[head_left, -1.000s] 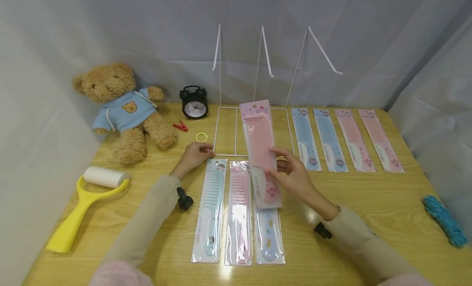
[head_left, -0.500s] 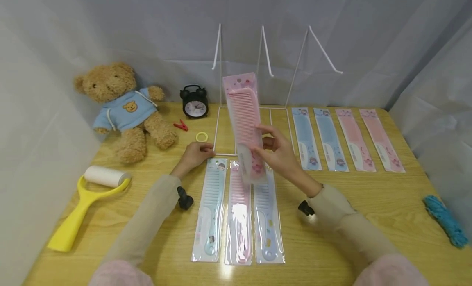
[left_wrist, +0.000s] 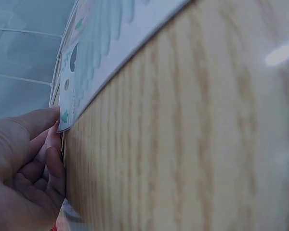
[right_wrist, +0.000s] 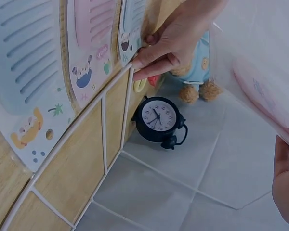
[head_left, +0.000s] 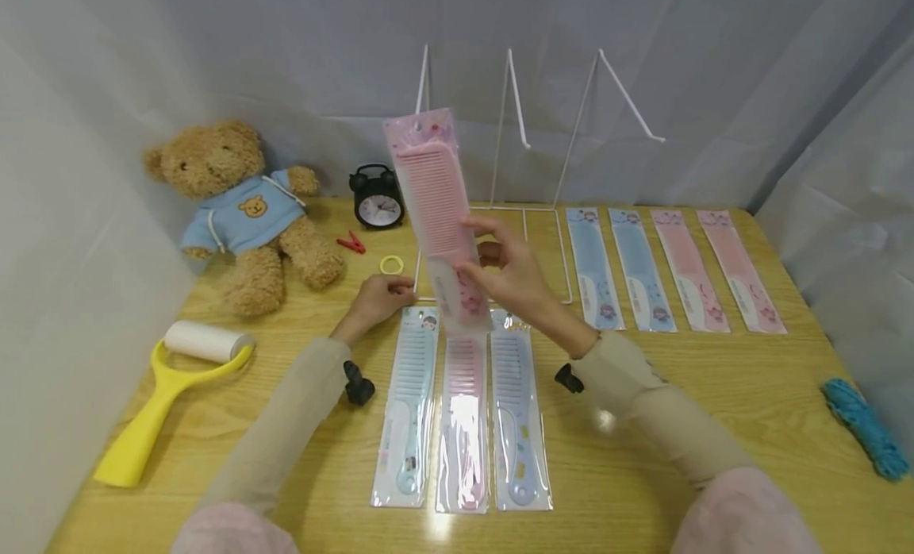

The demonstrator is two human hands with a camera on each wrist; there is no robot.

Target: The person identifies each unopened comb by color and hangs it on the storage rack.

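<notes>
My right hand (head_left: pixel 514 272) pinches a pink comb in a clear package (head_left: pixel 432 197) by its lower right edge. The package is raised, slightly tilted, before the left prong of a white wire rack (right_wrist: pixel 104 134); whether its hole touches the prong cannot be told. My left hand (head_left: pixel 378 300) pinches the front left corner of the rack's base with thumb and fingers, as the right wrist view shows. In front of the rack lie three packaged combs: a green one (head_left: pixel 405 403), a pink one (head_left: pixel 462 443) and a blue one (head_left: pixel 520 411).
Right of the rack lie two blue packaged combs (head_left: pixel 589 260) and two pink ones (head_left: pixel 689 264). A teddy bear (head_left: pixel 250 209), alarm clock (head_left: pixel 378 201), red clip (head_left: pixel 351 242), yellow ring (head_left: pixel 391 265) and lint roller (head_left: pixel 153 403) are left. Blue rope (head_left: pixel 865 428) lies far right.
My right hand has lifted the packaged pink comb up and to the left, from above the blue comb toward the rack's left prong. The left hand has stayed at the rack's corner.
</notes>
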